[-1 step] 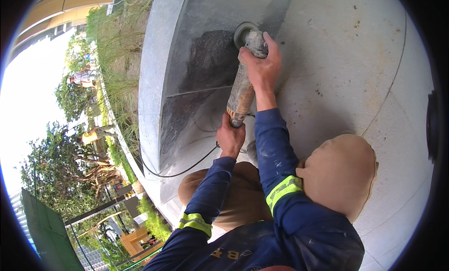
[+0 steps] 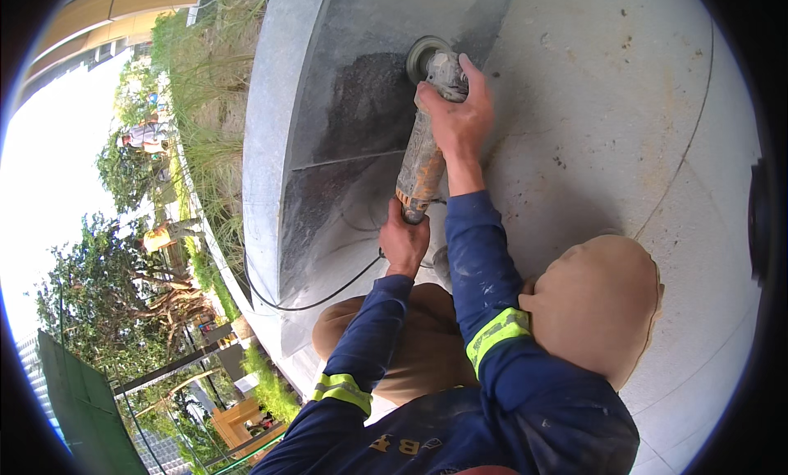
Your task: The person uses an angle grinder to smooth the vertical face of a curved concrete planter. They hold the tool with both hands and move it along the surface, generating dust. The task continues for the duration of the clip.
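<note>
My right hand [image 2: 464, 122] is wrapped round the front head of a dusty angle grinder [image 2: 421, 159]. Its orange-and-grey body slants down to my left hand [image 2: 404, 244], which is closed round the rear end. The round disc [image 2: 417, 61] at the far end lies against the grey stone side of a low wall [image 2: 394, 20], beside a dark, rough patch [image 2: 365, 98]. Whether the disc is spinning cannot be told. A black cord [image 2: 328, 297] runs from near my left hand toward the wall's corner.
My bent knees, in brown trousers [image 2: 595, 307], are close below the tool. Pale paving [image 2: 607, 130] with stains and joints spreads to the right. Grass [image 2: 197, 106] grows behind the wall's light top [image 2: 271, 139]; a person [image 2: 148, 136] stands far off at the left.
The grinder's head and disc have shifted very slightly left along the stone, with my right hand. My left hand keeps nearly the same place at the rear end.
</note>
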`<state>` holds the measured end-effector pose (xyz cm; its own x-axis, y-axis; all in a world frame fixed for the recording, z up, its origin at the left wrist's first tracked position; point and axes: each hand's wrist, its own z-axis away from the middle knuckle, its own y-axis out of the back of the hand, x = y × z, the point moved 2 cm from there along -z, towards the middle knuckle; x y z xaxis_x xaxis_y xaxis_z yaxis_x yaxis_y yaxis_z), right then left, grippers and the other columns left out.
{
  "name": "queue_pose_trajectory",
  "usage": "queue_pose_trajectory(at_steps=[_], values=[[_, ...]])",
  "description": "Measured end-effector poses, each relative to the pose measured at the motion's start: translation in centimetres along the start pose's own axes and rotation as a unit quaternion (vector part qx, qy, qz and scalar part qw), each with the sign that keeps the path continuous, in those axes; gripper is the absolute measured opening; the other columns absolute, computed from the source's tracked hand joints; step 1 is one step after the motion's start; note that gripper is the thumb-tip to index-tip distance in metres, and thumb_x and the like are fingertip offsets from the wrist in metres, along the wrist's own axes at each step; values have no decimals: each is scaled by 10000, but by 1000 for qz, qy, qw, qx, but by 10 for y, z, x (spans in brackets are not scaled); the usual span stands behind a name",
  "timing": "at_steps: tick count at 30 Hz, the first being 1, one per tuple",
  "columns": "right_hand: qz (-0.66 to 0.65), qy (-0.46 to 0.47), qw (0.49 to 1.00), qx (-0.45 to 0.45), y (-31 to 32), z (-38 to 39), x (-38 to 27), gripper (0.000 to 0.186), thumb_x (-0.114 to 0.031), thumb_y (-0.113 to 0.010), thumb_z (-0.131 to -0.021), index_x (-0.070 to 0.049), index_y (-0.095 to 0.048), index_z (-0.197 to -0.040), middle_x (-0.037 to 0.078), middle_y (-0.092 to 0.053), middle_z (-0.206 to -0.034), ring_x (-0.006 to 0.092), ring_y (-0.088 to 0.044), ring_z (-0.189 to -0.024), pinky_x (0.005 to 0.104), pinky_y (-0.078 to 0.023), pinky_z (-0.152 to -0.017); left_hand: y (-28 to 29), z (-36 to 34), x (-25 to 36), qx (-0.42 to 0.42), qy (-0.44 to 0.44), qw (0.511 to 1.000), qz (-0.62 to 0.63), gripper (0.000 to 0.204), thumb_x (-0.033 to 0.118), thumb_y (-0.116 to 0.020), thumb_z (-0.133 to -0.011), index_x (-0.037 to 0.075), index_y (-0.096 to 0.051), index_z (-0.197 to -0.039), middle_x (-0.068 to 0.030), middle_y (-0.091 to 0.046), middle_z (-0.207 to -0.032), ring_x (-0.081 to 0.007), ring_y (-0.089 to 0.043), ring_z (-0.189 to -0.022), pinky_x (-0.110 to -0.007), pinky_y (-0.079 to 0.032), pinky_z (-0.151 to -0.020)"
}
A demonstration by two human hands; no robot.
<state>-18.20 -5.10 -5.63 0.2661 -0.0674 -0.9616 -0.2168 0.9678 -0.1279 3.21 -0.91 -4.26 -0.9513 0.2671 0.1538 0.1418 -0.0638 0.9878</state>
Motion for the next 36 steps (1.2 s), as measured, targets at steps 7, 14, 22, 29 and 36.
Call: queue_pose_trajectory(at_steps=[7,14,22,29,36], values=[[-19,2,1000,10,-2,-7,7,711,-246,-848,-675,-117,-593,-1326,161,-586,-1150,323,-635,-1014,426,-534,-868,4,-4,11,-1,5,1000,-3,363,182,-713,-733,100,-573,-1058,-231,-698,-845,-478,-655,-836,-532,-526,-710],[-14,11,1000,4,0,-6,-4,716,-247,-847,-679,-101,-586,-1330,161,-576,-1167,326,-641,-994,435,-541,-862,7,-5,12,8,13,1000,23,343,172,-707,-735,94,-589,-1047,-237,-698,-846,-477,-657,-857,-522,-528,-718],[-42,31,999,-11,-5,1,-21,708,-248,-841,-690,-93,-583,-1331,170,-572,-1166,329,-639,-1002,442,-542,-858,7,-5,6,45,-8,999,24,416,179,-721,-727,114,-566,-1107,-216,-702,-856,-464,-662,-807,-539,-526,-696],[1,27,1000,6,-1,-6,-6,713,-241,-845,-685,-105,-578,-1332,170,-570,-1164,320,-636,-1009,436,-540,-863,8,-3,10,-4,-18,1000,10,431,166,-714,-725,106,-570,-1126,-214,-702,-848,-465,-661,-803,-530,-528,-692],[-60,66,996,-10,-10,11,-54,697,-239,-846,-681,-113,-584,-1315,161,-571,-1140,316,-645,-981,424,-550,-840,20,-10,0,53,-17,996,65,465,180,-726,-718,119,-578,-1155,-202,-707,-842,-451,-671,-801,-520,-534,-693]])
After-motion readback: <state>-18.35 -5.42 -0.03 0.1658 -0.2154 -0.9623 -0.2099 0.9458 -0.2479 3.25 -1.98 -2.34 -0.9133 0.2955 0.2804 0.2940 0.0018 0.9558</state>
